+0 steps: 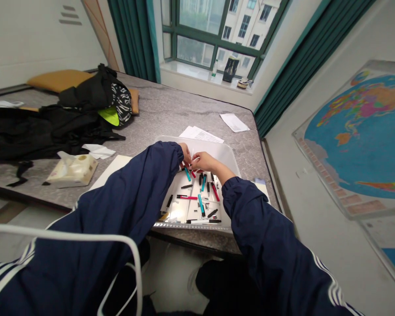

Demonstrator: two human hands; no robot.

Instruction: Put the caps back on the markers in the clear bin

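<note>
Over the far part of a translucent white tray (228, 156), my left hand (186, 153) and my right hand (204, 162) meet with fingers pinched together. A thin white stick-like piece (193, 152) pokes up between them, at my right fingertips; what the left fingers grip is hidden. Below the hands, pen parts lie scattered in the tray: a teal barrel (201, 205), a red barrel (215, 192), a red piece with a dark end (187, 197), several black caps and small bits. A white-and-black pen (202, 221) lies along the near wall.
Printed sheets (200, 134) lie behind the tray, and another paper (234, 122) is farther right. A tissue pack (74, 170), black clothing (49, 131) and a patterned cap (121, 104) are on the left. A white cable (85, 236) crosses the near left.
</note>
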